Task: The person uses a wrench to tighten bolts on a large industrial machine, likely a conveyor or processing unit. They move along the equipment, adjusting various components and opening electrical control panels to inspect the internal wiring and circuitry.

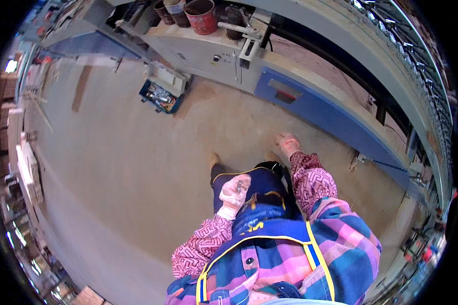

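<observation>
The person stands on the floor (117, 168), facing a long machine (310, 96) that runs from upper left to far right. Left hand (234, 192) sits in front of the apron (259, 213), close to the body. Right hand (288, 144) is further forward, near the machine's base. Cans (201, 15) stand on the machine's top. A toolbox (160, 96) lies on the floor left of the machine's cabinet. Stacked boards (28, 168) lie at far left.

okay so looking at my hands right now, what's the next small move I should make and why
Probably step toward the machine and bring your right hand to it. That gloved hand is stretched forward and empty, apart from the machine, while your left hand holds a small metal piece against your apron.
</observation>
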### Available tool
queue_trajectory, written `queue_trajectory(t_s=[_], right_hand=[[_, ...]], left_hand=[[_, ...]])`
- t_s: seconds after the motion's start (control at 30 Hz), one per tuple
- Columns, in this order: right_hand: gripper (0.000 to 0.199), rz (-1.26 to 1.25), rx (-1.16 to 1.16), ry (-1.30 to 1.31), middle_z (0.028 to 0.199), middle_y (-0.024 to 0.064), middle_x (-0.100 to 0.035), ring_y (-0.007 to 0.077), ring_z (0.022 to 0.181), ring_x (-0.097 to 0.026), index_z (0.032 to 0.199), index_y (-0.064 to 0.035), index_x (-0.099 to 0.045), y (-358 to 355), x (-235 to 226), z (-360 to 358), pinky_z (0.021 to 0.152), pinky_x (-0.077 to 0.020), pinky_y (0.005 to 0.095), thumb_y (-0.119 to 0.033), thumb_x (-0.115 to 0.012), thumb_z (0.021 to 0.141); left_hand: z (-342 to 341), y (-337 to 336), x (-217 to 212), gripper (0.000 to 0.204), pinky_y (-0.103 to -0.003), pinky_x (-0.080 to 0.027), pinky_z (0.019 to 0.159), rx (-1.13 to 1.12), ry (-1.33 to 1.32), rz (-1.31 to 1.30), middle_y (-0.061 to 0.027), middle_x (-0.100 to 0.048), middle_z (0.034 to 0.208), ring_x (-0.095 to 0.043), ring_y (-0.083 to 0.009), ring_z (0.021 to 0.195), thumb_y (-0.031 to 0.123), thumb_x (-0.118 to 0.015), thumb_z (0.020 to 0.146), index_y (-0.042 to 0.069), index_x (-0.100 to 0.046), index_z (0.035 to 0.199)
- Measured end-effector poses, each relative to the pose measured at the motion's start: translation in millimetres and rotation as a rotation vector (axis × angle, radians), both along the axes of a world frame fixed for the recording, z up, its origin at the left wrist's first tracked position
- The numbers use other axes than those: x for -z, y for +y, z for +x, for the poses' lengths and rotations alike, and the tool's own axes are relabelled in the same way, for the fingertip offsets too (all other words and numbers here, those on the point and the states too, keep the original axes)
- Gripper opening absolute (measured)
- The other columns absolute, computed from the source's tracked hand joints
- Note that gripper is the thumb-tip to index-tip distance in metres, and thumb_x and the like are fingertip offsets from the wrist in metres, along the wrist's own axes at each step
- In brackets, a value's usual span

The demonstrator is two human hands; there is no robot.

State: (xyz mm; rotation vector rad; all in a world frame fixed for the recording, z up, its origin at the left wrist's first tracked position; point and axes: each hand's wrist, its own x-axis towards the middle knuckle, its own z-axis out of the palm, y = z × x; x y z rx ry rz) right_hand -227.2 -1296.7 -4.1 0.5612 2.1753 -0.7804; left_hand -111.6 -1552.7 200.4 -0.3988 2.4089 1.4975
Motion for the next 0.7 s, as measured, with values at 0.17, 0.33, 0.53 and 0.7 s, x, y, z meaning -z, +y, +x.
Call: queue_trajectory(t_s=[0.17,0.33,0.53,0.7], right_hand=[[0.049,0.227,0.076,-0.014,0.123,0.0141,-0.061,0.0317,0.114,-0.056,0.121,-0.0174,-0.063,-65,43,-18,0.098,-0.0427,0.0423,-0.048,-0.052,0.084],[0.033,-0.001,0.007,0.348,0.081,0.008,-0.069,0.0183,0.064,-0.062,0.094,-0.0056,-0.068,-102,197,61,0.063,-0.0502,0.0319,-0.035,-0.055,0.088],[0.032,-0.034,-0.497,0.33,0.099,0.0108,-0.068,0.0161,0.077,-0.064,0.094,-0.0081,-0.07,-179,129,4,0.07,-0.0521,0.0349,-0.033,-0.05,0.093],[0.033,-0.106,-0.542,0.328,0.111,0.0125,-0.065,0.0215,0.096,-0.062,0.105,-0.0112,-0.068,-220,55,-108,0.082,-0.0503,0.0404,-0.035,-0.05,0.092]], left_hand=[[-41,-103,107,0.039,-0.03,-0.042,0.043,-0.187,-0.089,0.024,-0.0079,-0.067,0.071,-0.053,-0.0125,0.047,0.039,-0.05,0.097,0.005,-0.068,0.093],[-70,-139,132,0.052,-0.028,-0.038,0.046,-0.821,-0.285,0.465,-0.0074,-0.063,0.067,-0.049,-0.0121,0.049,0.05,-0.049,0.095,0.0,-0.065,0.093],[-47,-149,144,0.055,-0.029,-0.041,0.047,-0.9,-0.348,0.498,-0.0076,-0.064,0.068,-0.049,-0.0131,0.05,0.052,-0.048,0.095,0.001,-0.067,0.093],[-28,-152,151,0.054,-0.025,-0.038,0.052,-0.482,-0.104,-0.003,-0.0029,-0.063,0.072,-0.05,-0.0109,0.059,0.053,-0.042,0.096,0.005,-0.065,0.091]])
